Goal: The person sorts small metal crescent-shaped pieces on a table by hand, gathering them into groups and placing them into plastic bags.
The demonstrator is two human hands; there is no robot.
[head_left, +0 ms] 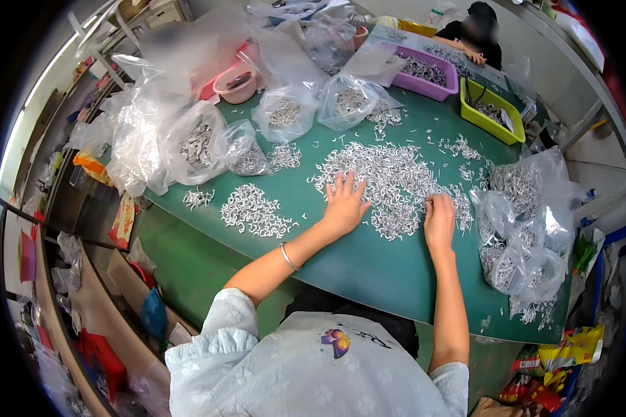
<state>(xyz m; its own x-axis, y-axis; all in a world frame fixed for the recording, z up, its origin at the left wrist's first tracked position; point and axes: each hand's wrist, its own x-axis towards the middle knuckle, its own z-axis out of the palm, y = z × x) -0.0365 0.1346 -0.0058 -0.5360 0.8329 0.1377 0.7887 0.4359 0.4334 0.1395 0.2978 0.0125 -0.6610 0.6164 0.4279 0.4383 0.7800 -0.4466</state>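
Note:
My left hand (344, 203) lies flat with fingers spread on a big heap of small white curved parts (389, 177) on the green table (368, 264). My right hand (439, 219) rests on the same heap's right side, fingers curled down among the parts; whether it pinches any cannot be told. A thin bracelet sits on my left wrist. A smaller sorted pile of the white parts (252, 210) lies to the left of my left hand.
Clear plastic bags of parts (528, 229) stand at the right edge and more bags (188, 139) at the back left. A purple tray (424, 73), a yellow-green tray (490, 111) and a pink bowl (235, 85) sit at the back. Another person (474, 38) works across the table.

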